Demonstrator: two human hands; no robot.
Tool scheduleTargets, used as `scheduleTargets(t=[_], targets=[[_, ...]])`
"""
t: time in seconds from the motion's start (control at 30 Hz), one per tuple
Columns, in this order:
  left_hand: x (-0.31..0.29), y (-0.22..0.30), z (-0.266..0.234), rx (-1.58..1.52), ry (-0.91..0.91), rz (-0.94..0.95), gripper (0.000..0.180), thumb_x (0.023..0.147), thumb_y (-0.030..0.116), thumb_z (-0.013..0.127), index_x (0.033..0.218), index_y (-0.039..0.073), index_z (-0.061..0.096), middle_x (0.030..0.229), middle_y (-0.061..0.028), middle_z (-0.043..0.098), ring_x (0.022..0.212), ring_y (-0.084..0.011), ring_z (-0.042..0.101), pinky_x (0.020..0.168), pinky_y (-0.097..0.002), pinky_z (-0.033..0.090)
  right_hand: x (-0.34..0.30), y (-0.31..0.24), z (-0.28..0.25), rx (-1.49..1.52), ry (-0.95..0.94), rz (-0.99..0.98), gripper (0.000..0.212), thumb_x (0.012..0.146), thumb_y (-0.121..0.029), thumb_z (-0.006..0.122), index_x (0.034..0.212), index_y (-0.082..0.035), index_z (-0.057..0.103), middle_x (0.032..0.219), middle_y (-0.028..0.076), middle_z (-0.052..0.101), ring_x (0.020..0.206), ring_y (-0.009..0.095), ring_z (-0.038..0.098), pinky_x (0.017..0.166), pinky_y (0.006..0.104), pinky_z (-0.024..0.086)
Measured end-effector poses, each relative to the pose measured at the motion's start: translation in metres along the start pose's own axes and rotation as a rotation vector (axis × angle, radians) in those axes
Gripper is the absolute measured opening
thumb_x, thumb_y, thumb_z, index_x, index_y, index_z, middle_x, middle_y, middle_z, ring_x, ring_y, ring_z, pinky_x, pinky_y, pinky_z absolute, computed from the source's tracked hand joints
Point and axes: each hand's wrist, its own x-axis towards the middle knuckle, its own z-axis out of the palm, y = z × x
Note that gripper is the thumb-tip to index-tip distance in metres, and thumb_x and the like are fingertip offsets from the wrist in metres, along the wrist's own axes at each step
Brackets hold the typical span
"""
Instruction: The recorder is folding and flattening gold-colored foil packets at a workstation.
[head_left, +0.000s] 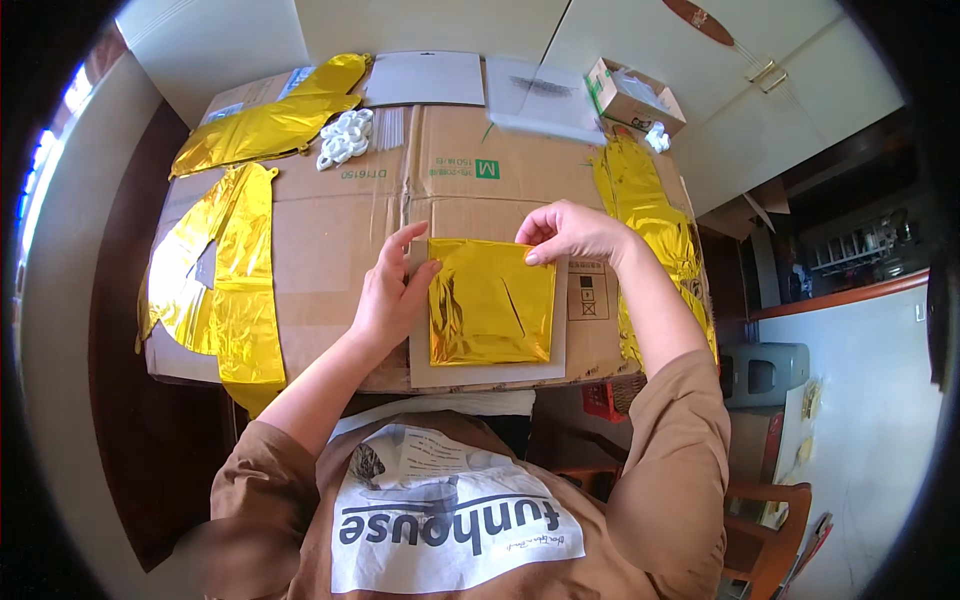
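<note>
A square of folded gold foil (pixel 485 320), shiny and creased, lies on a pale flat card (pixel 440 377) at the near middle of the cardboard surface. At its upper right corner, my right hand (pixel 582 236) pinches the foil edge between thumb and fingers. Beside the upper left corner is my left hand (pixel 390 295), its thumb against or just next to the foil and its fingers curved apart, the index raised. Flat gold foil balloons (pixel 245 290) lie to the left. Another foil piece (pixel 270 118) is at the far left, and more crumpled foil (pixel 655 225) lies on the right.
Cardboard (pixel 330 235) covers the work surface. Along its far side are a pile of small white loops (pixel 346 138), a white card (pixel 425 80), a clear plastic bag (pixel 540 95) and a small open box (pixel 640 98) with plastic inside. A wooden chair (pixel 775 530) stands at the lower right.
</note>
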Motion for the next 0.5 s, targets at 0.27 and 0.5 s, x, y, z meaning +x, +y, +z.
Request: scheduleTargets(t=[0.27, 0.5], targets=[[0.004, 0.013, -0.002, -0.205, -0.087, -0.198, 0.041, 0.102, 0.012, 0.063, 0.140, 0.002, 0.050, 0.098, -0.0059, 0.070, 0.089, -0.0080, 0.065, 0.080, -0.0249, 0.052, -0.007, 0.015, 0.002, 0.116, 0.004, 0.004, 0.024, 0.085, -0.014, 0.083, 0.103, -0.002, 0.072, 0.089, -0.003, 0.069, 0.082, 0.006, 0.061, 0.078, 0.0227, 0.050], [0.008, 0.035, -0.009, -0.769, -0.186, -0.502, 0.032, 0.101, 0.022, 0.067, 0.124, 0.000, 0.063, 0.106, -0.0043, 0.071, 0.093, -0.0080, 0.065, 0.082, -0.0242, 0.054, -0.013, 0.020, 0.007, 0.151, 0.061, -0.007, 0.023, 0.084, -0.010, 0.081, 0.104, -0.001, 0.074, 0.094, 0.000, 0.073, 0.085, 0.007, 0.065, 0.084, 0.0236, 0.051]])
